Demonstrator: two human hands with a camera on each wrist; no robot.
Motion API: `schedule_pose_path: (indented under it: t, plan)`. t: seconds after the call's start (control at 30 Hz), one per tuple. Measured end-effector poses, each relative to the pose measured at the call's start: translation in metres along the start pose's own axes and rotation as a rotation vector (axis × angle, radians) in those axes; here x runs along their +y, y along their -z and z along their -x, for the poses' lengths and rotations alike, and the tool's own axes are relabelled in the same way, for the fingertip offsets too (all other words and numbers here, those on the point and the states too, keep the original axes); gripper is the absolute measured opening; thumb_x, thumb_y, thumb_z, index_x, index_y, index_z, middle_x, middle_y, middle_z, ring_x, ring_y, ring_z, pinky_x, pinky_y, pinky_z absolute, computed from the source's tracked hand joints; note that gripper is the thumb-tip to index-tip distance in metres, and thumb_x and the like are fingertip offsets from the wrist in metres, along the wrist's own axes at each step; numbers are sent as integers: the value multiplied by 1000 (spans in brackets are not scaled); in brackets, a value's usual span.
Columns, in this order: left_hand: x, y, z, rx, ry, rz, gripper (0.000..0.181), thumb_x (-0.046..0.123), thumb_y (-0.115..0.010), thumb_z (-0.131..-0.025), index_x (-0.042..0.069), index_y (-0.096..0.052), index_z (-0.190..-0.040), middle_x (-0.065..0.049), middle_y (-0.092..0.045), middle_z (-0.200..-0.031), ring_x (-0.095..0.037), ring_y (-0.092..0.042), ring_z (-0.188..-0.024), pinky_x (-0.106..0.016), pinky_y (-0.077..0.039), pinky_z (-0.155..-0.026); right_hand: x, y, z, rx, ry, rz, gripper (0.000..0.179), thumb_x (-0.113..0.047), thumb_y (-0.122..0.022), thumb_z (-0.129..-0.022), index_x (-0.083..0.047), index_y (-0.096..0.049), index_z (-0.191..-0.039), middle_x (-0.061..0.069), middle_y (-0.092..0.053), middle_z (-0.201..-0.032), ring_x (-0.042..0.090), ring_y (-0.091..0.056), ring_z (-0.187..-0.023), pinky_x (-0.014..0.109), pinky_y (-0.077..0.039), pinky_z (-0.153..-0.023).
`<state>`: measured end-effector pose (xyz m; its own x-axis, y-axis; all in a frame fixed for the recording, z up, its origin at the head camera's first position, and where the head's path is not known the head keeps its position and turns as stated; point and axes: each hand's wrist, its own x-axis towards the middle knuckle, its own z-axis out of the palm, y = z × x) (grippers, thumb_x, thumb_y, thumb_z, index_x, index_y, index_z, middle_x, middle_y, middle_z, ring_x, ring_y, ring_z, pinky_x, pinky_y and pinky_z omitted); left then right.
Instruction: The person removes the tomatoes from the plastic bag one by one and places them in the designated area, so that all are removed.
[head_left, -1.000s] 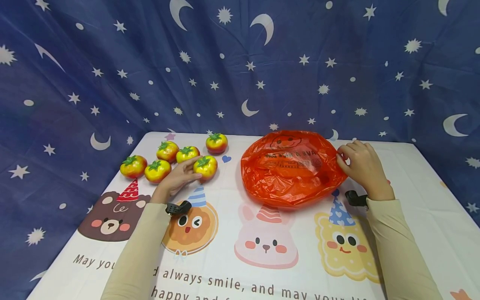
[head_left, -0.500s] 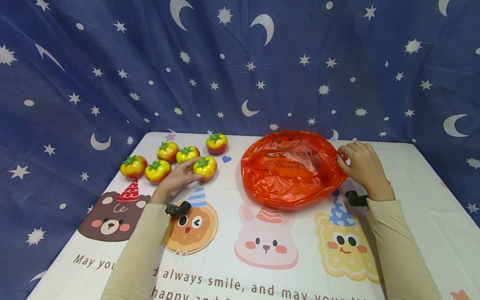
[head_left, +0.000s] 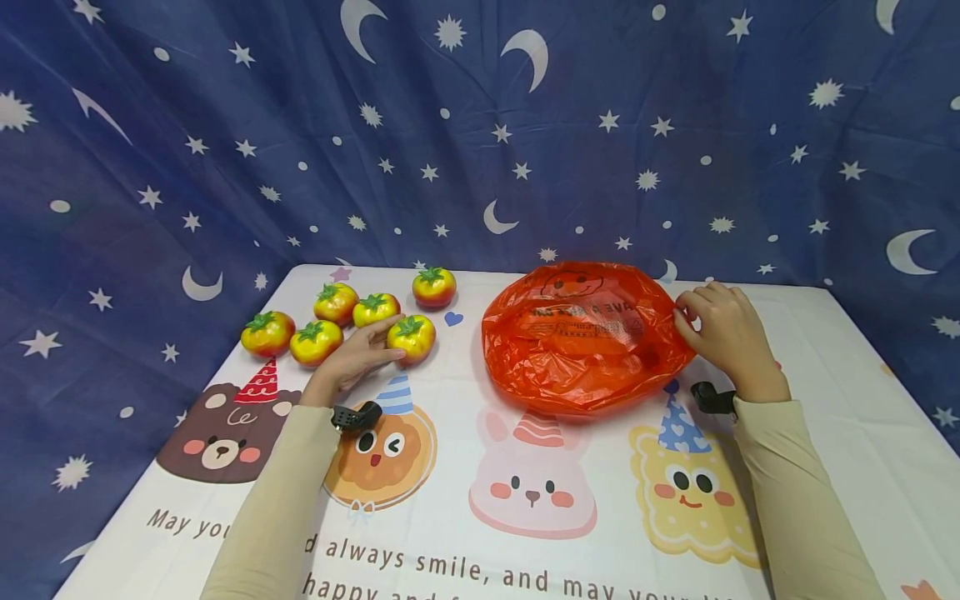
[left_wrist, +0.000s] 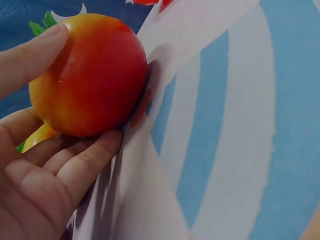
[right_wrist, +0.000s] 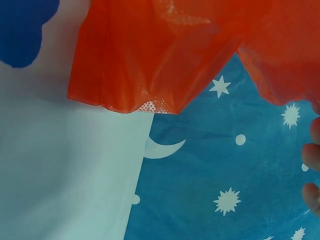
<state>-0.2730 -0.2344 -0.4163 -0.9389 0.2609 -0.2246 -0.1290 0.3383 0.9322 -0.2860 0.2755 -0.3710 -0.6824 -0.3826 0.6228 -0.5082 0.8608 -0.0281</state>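
My left hand [head_left: 358,357] grips a yellow-red tomato [head_left: 412,340] with a green leafy top, low over the white cloth. In the left wrist view the thumb [left_wrist: 37,60] presses its upper side while the fingers curl beneath it. Several similar tomatoes [head_left: 317,342] lie behind and to the left of this hand. At the right, my right hand [head_left: 729,337] pinches the edge of a red plastic bag [head_left: 577,350], which lies puffed out with dark print on it. The right wrist view shows the bag's hanging edge [right_wrist: 145,75] and a few fingertips [right_wrist: 312,156] at the frame's side.
A white cloth [head_left: 525,467] with cartoon animals and lettering covers the table. Behind it hangs a dark blue curtain [head_left: 420,108] with stars and moons. One tomato [head_left: 433,287] sits apart near the back edge. Each wrist wears a small black camera [head_left: 357,417].
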Motion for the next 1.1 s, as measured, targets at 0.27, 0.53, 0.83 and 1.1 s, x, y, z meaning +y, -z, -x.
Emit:
schedule_pose_path:
  t: [0.27,0.53,0.83,1.1]
  plan:
    - [0,2,0,-3,7,-35,73,10,-63,-89,10,-22,-150,-16,-14,-158,-35,-13,-145,-50,-20,-116,-1,1,0,-2,-3,-2,7,-2,-70,-72,1,-65,-77,15,-62,-67,28,-51,-68,45,-48,-66]
    - [1,4,3,-1,28,-61,75,12,-64,-88,13,-23,-150,-19,-19,-156,-37,-20,-143,-50,-27,-114,-2,1,0,-11,-15,-4,8,-2,-71,-73,1,-66,-78,15,-63,-67,27,-51,-68,46,-49,-69]
    - [2,9,6,-13,25,-87,74,16,-64,-89,13,-24,-150,-21,-25,-152,-38,-29,-138,-49,-30,-112,-1,1,0,-4,-3,-2,7,-2,-70,-73,1,-66,-78,15,-62,-66,27,-51,-68,46,-49,-68]
    - [5,12,10,-31,3,-100,71,15,-63,-89,11,-26,-149,-21,-33,-149,-37,-34,-137,-47,-34,-110,0,1,0,-2,2,-1,7,-2,-70,-73,1,-65,-77,14,-62,-66,27,-50,-67,46,-48,-67]
